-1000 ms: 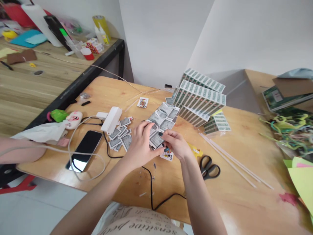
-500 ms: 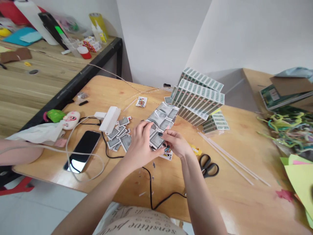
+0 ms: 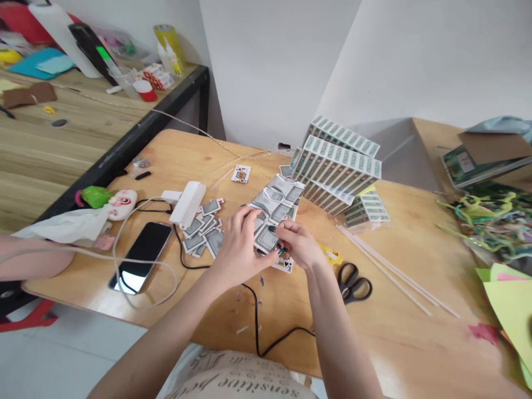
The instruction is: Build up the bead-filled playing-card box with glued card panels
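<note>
Has the card-covered piece (image 3: 276, 202) at mid-table, well in from the near edge, with space left between it and the scissors (image 3: 353, 284) on the right, but its far end close to the stacked boxes (image 3: 338, 166). Cannot make out its near end behind the fingers (only a king card (image 3: 285, 263) peeking out). Curves the left hand (image 3: 241, 238) around its left side, grasping it; pinches its near right edge with the right hand (image 3: 298, 244).

Wooden table (image 3: 257, 299) is supporting a pile of loose cards (image 3: 214, 241) beside a white block (image 3: 188, 204). Pale cable (image 3: 160, 260) is crossing a phone (image 3: 143, 252). Black scissors (image 3: 352, 284) are lying near white strips (image 3: 386, 272); small boxes (image 3: 338, 160) are standing stacked.
</note>
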`<action>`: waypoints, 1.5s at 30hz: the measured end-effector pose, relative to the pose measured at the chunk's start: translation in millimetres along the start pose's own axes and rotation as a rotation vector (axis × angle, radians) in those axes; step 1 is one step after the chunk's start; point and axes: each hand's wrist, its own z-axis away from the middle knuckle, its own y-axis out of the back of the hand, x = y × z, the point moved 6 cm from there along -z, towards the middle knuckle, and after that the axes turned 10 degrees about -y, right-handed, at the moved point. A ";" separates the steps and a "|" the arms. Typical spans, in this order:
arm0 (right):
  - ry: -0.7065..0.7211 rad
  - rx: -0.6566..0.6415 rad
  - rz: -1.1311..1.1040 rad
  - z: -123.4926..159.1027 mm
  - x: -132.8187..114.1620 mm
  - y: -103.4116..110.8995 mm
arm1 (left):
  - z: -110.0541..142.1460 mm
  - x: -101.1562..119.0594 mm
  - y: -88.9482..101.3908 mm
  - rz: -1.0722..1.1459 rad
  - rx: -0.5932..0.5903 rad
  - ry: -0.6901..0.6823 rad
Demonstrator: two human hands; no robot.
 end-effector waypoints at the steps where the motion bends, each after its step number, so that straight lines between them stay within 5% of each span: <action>1: 0.012 0.014 0.001 0.0 -0.6 0.1 | 0.1 -0.4 -0.1 0.003 -0.003 0.001; 17: 0.183 0.227 0.005 4.7 5.4 -0.5 | 1.6 -7.5 -0.3 0.006 -0.034 -0.039; 34: 0.249 0.309 0.083 10.1 7.1 -4.4 | 4.5 -14.8 -2.9 -0.054 0.125 -0.176; 45: 0.203 0.277 0.062 10.0 6.0 -6.0 | 7.8 -15.7 -9.9 -0.097 0.098 -0.235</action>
